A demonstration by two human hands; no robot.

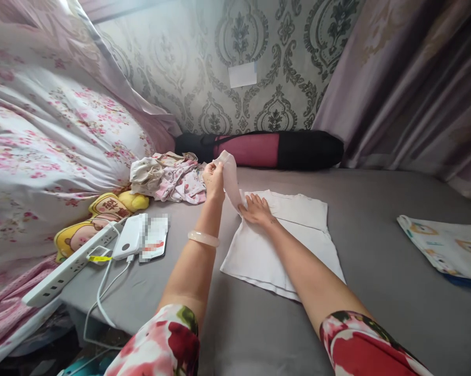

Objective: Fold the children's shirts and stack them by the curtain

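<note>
A small white shirt (pixel 314 250) lies spread on the grey bed sheet, with its hem toward me. My left hand (pixel 214 177) pinches the end of one sleeve (pixel 231 180) and holds it up off the bed, to the left of the shirt. My right hand (pixel 259 210) rests flat on the shirt near where that sleeve joins, its fingers spread. On the far side, part of the shirt's upper edge lies beyond my right fingers.
Crumpled clothes (pixel 176 180) lie behind my left hand. To the left are a power strip (pixel 71 266), a white charger box (pixel 128 240), a phone (pixel 153 245) and yellow plush toys (pixel 110 209). A long black-and-pink bag (pixel 247 150) lies along the wall; folded cloths (pixel 450 248) sit right.
</note>
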